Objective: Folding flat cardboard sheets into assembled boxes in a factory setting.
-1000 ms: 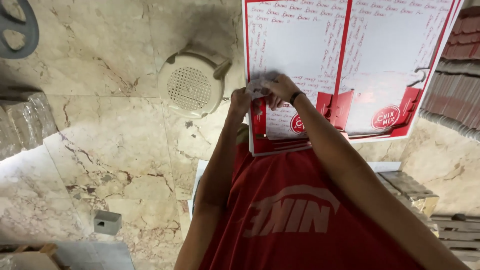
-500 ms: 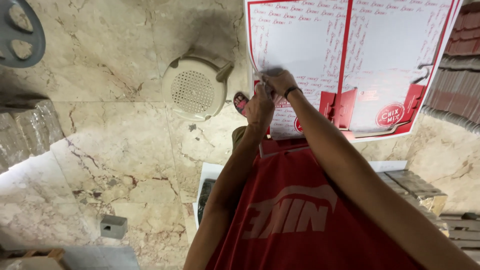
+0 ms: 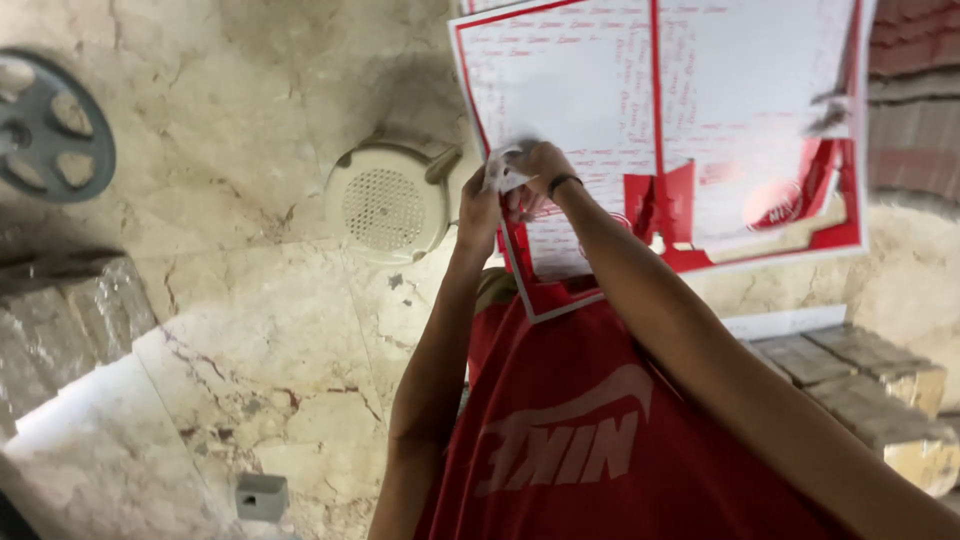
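Both hands are up together: the left hand (image 3: pixel 480 205) and right hand (image 3: pixel 540 170) each pinch a small crumpled white paper (image 3: pixel 503 170), grip closed on it, held over the flat red-and-white cardboard sheets (image 3: pixel 600 90) lying on the marble floor (image 3: pixel 250 330) beside a round cream speaker (image 3: pixel 385 205).

Beige veined marble floor (image 3: pixel 250 330) bearing a round cream perforated fan (image 3: pixel 388 203), a grey spoked wheel (image 3: pixel 45 128), and stacked tiles (image 3: pixel 850 375).

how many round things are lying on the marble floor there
2: a cream round grille just left of the hands, and a grey spoked wheel at the far left edge, partly cut off. Others may lie outside the view.
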